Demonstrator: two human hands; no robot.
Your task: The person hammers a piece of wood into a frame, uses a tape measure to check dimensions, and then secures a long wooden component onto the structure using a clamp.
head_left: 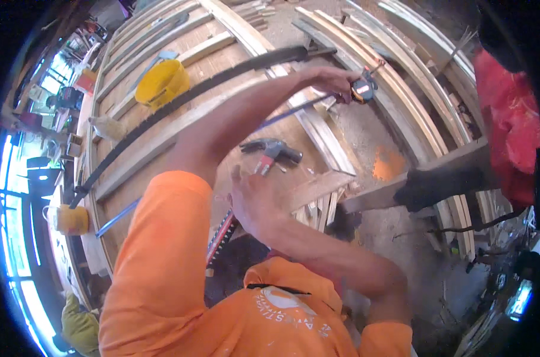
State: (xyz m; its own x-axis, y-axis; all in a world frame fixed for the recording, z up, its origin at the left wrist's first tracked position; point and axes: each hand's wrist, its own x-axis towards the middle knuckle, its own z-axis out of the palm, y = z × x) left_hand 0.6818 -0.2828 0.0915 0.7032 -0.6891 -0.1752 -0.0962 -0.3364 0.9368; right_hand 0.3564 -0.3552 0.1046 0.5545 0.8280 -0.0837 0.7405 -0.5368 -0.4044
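At the far side of the wooden frame my left hand [332,82] is closed on a tape measure [363,89]. From it a thin bluish strip, apparently its blade, runs left under my forearm and over the frame. Closer in, my right hand [251,199] is curled round a claw hammer [272,152]. The hammer's head and the upper part of its red handle show beyond my fingers. A red strip with black marks [221,238] comes out below that hand, apparently the handle's lower end.
A long dark bar [181,101] crosses the frame beside a yellow bucket [162,83]. Another yellow container [71,219] and a whitish bottle [107,128] sit at the left. Lumber [395,89] lies at the right, near a red cloth or bag [511,125].
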